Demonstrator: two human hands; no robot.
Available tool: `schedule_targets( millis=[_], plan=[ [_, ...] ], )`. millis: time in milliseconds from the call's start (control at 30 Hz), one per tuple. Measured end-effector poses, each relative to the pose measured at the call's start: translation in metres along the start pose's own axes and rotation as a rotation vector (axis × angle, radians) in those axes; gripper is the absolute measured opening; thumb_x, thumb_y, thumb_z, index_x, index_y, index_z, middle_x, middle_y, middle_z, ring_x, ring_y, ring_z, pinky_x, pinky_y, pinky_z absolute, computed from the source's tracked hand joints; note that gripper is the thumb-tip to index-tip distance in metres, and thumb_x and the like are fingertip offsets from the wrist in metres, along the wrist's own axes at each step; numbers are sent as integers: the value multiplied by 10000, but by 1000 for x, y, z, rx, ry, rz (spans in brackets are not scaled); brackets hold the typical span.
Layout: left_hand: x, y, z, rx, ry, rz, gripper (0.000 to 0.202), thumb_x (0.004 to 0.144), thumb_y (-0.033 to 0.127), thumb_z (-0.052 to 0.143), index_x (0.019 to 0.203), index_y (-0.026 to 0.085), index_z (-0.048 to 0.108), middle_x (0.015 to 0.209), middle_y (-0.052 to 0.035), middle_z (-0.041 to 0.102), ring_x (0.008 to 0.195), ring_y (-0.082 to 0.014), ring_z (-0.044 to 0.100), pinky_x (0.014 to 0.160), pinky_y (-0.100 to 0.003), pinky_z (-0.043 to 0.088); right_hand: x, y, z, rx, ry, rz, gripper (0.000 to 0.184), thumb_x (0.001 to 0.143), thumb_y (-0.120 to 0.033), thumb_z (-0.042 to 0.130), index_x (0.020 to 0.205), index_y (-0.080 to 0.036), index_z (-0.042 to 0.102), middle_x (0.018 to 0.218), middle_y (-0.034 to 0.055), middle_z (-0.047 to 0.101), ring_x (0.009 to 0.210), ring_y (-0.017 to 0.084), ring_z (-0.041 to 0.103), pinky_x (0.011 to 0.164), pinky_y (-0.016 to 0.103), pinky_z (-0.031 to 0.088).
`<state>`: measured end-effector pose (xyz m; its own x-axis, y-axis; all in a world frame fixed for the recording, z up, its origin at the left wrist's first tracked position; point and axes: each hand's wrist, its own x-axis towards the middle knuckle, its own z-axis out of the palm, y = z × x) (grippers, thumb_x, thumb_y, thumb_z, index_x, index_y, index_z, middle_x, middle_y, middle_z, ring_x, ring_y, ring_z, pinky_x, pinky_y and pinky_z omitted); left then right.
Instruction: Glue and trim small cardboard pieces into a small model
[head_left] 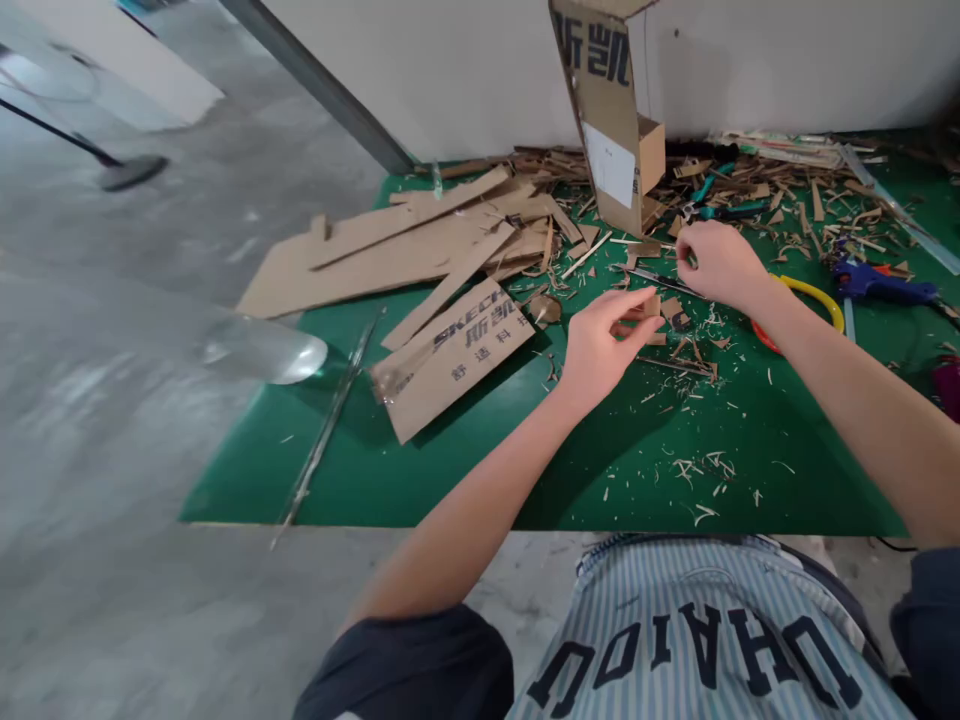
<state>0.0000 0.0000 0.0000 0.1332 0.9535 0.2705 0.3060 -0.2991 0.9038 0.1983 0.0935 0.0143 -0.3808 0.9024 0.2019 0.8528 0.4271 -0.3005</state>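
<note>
My left hand point(606, 338) is over the green tabletop, its thumb and fingers closed on a small cardboard piece point(652, 308). Just to the right and farther back is my right hand point(716, 262), with its fingers curled together; whatever they may hold does not show. Below it, a long thin metal tool point(667, 283) lies among cardboard scraps. Scissors with yellow and red handles point(821, 297) are partly covered by my right forearm. A printed cardboard sheet point(461, 360) lies to the left of my left hand.
Behind my hands stands a tall cardboard structure point(611, 130). Cardboard strips point(405, 245) pile up at the left, and scraps line the wall. Teal-handled pliers point(724, 208) and a blue glue gun point(874, 280) lie right. A clear rod point(334, 415) overhangs the table's front edge.
</note>
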Motion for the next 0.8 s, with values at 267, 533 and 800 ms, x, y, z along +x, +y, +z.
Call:
schedule_targets(
  millis=[267,533,800],
  plan=[
    [4,-7,7,-394,25,-260,330,880,378,684,1195,287,728,1118,-34,745,897,-164,707,701,-275,578,-64,-45,7,1160,113,196,261,812,-271,636,1059,-246,553,796,-5,611,673,143,591,615,311,512],
    [-3,0,12,-509,-134,-295,353,852,336,686,1203,307,685,1152,-22,760,1009,-175,717,872,-330,597,-86,-60,11,1086,195,98,238,875,-280,608,1111,-252,615,898,13,659,819,165,667,747,350,584],
    [-4,3,12,-566,-149,-364,230,829,336,714,1036,244,748,1059,-22,785,962,-175,750,954,-363,606,-88,-47,8,647,300,-39,185,855,-215,656,1037,-202,685,999,59,603,793,153,597,622,300,555]
  ],
)
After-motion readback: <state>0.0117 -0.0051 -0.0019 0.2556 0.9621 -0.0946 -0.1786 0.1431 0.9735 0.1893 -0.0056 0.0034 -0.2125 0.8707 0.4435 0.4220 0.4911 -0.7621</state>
